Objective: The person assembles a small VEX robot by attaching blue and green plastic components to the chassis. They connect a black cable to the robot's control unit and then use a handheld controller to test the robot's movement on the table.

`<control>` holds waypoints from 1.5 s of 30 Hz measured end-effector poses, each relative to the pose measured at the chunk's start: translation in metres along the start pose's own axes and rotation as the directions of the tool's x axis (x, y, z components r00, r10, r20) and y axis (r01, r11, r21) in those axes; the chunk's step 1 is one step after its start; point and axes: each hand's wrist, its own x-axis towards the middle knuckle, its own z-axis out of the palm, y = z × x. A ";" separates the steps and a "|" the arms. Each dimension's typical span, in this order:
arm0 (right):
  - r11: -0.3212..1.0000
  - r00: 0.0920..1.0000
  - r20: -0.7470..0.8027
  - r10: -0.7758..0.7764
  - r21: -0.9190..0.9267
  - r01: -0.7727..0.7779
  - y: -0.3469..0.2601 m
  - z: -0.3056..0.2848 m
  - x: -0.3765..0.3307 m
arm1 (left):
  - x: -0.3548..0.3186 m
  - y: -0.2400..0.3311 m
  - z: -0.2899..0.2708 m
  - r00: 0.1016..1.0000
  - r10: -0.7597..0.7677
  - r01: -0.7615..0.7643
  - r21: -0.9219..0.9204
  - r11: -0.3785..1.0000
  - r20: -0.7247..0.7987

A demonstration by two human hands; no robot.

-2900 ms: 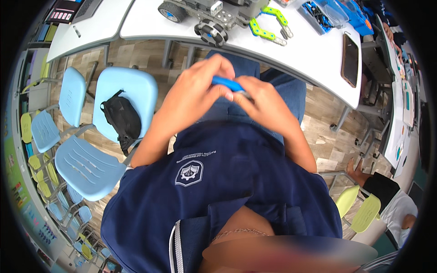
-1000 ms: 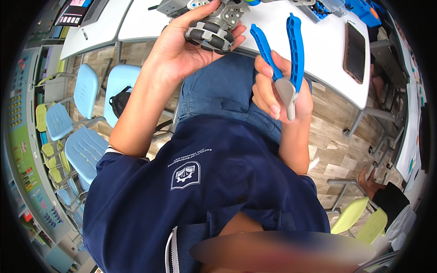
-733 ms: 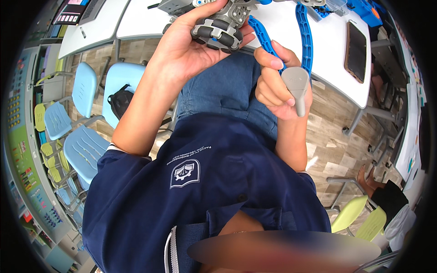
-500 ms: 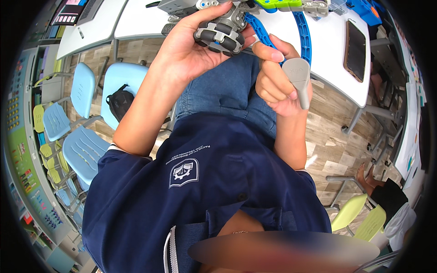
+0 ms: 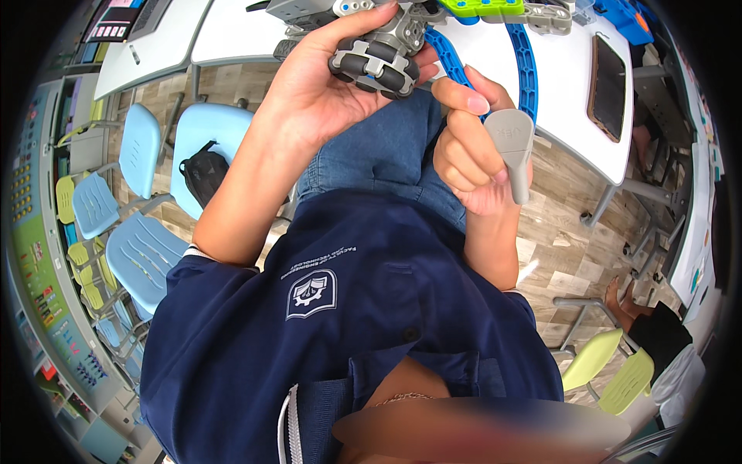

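At the top of the view, a toy-robot build of plastic parts hangs over the table's edge. My left hand (image 5: 309, 100) is closed around the part by its grey-and-black roller wheel (image 5: 374, 65), thumb on top and fingers behind. Two curved blue beams (image 5: 527, 66) reach down from the build's green beam (image 5: 483, 8). My right hand (image 5: 468, 147) is closed on a grey plastic pin tool (image 5: 512, 139) with a broad rounded head and narrow stem. Its thumb and forefinger meet at the lower end of the left blue beam; the tool's tip there is hidden.
A white table (image 5: 568, 100) carries a dark phone (image 5: 607, 89) on the right, with a blue part (image 5: 624, 22) beyond it. Light blue chairs (image 5: 139, 151) stand at left, one holding a black bag (image 5: 204, 172). Another person's legs (image 5: 622, 305) show near green chairs (image 5: 627, 380).
My right hand has moved slightly down and right with the grey pin tool. The blue beams have shifted slightly the same way. My left hand stays almost still on the build.
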 end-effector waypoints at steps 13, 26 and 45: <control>0.994 0.997 0.052 0.052 0.098 -0.057 -0.005 -0.005 0.000 | 0.002 -0.004 -0.004 0.999 0.028 -0.026 0.054 0.998 -0.033; 0.979 0.993 0.113 0.035 -0.202 -0.012 -0.008 -0.032 0.009 | 0.003 -0.002 -0.003 0.998 0.067 -0.067 0.081 0.994 0.001; 0.626 0.996 -0.082 -0.033 -0.779 -0.044 -0.026 -0.007 0.007 | -0.014 0.020 0.003 0.999 -0.019 0.026 -0.170 0.985 0.045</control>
